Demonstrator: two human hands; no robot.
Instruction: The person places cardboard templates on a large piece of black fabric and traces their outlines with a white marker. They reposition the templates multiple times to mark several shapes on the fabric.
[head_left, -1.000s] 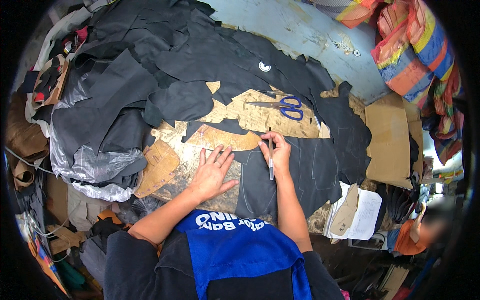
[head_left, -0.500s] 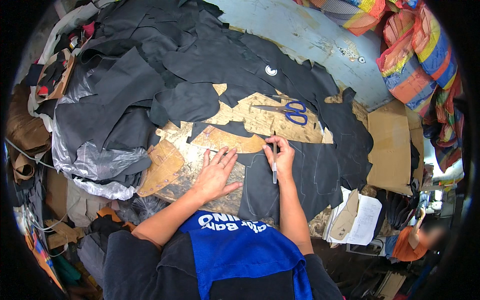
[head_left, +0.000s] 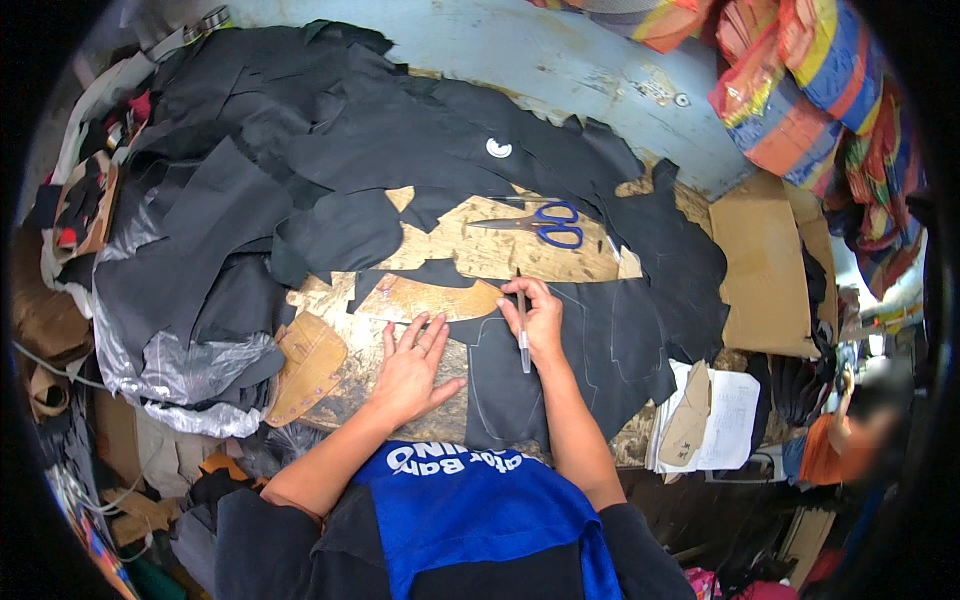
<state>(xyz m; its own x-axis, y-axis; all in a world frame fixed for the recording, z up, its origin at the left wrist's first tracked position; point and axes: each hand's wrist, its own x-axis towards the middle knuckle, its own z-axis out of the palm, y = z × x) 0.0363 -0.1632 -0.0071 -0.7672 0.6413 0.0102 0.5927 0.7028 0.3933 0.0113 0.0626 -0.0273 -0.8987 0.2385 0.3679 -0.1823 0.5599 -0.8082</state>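
Note:
A tan shoe-pattern template (head_left: 425,300) lies on a strip of black leather on the worn wooden board. My left hand (head_left: 410,365) rests with fingers spread, its fingertips at the template's lower edge. Between the fingers of my right hand (head_left: 540,318) is a slim pen (head_left: 523,340), and that hand's fingertips touch the template's pointed right end. Pale outlines show on the black leather piece (head_left: 505,395) below and right of it. Beyond the template lie scissors (head_left: 545,226) with blue handles, their blades pointing left.
Heaped black leather (head_left: 215,240) covers the left and far side of the board. A second tan template (head_left: 308,368) lies left of my left hand. Papers (head_left: 728,420) with a card pattern sit at the right edge, near a cardboard box (head_left: 762,270). A person in orange (head_left: 825,448) is farther right.
The whole view has shifted, so the scene sits a little farther left. Both hands keep their places at the template, with the pen still in my right hand.

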